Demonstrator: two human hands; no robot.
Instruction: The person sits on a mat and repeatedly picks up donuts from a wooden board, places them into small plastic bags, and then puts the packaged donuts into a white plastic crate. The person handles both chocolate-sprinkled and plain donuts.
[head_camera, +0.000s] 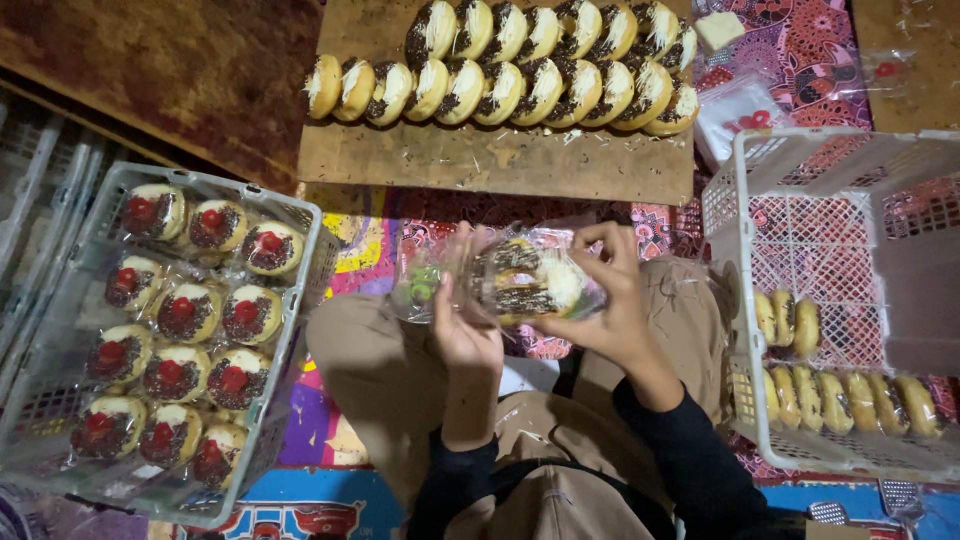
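While the left hand (468, 335) gripped the clear bag (500, 282) from below, steadying it, the right hand (610, 300) pinched its far end, with 1 topped donut (525, 283) between both palms.

Doughnut (525, 280): round, pale dough, dark chocolate sprinkles and white topping, half inside a clear plastic bag (455, 285); held level above the lap, lying on its side.

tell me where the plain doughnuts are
In the head view the plain doughnuts lie in the white crate at the right edge, beside the person's right knee and right of the right hand.
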